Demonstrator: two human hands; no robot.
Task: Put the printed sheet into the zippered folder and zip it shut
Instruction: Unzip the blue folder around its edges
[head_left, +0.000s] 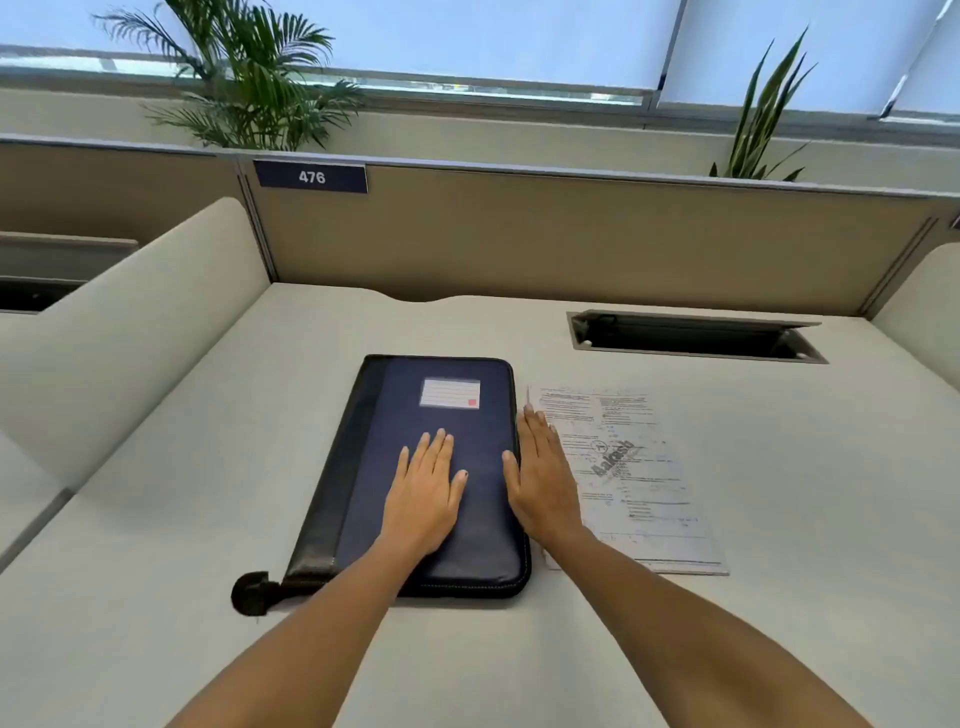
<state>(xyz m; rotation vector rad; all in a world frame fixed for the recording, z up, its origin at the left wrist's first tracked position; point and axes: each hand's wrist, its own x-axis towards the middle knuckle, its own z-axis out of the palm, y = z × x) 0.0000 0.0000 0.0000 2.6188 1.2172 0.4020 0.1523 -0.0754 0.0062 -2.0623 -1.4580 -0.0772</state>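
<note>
Navy zippered folder (441, 467) with a black spine strip, lying closed and flat mid-surface (779, 493), spine to the left. White label card (450, 393) with ruled lines and a small red mark tucked in a clear pocket near the top, nothing readable written on it. Black round tab (253, 593) sticking out at the near-left corner, probably the zipper pull, hard to be sure. Left hand (423, 493) resting palm-down on the cover, fingers straight and spread a bit, gripping nothing. Right hand (540, 478) flat and open too, thumb on the folder's right edge, fingers partly over the printed sheet (644, 478). Sheet flat just right of the folder, outside it, covered in tiny blurred text with a diagonal "Aakash" watermark across the middle. Blue plate (311, 177) reading "476" up on the beige partition (571, 234). Open cable hatch (696, 338) set into the far right, couple of green plants (249, 78) behind.
</note>
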